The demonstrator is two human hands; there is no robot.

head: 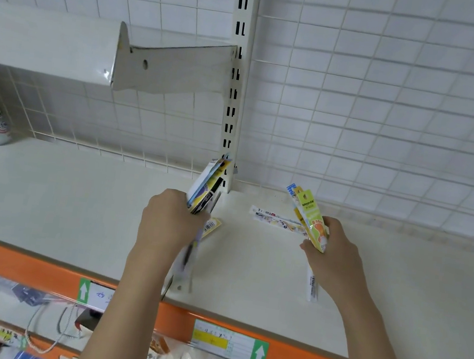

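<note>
Stocking a shelf (pixel 74 202), partway. Left hand (pixel 169 221) clenches a bundle of carded packets (pixel 207 184) above it; right hand (pixel 338 254) grasps a green foot-care packet (pixel 311 217). A long packet (pixel 278 220) lies flat; the held packets probably remain to place.

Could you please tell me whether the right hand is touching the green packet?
Touching. The head view shows the right hand gripping the green packet by its lower end, with the fingers and thumb closed round it.
</note>
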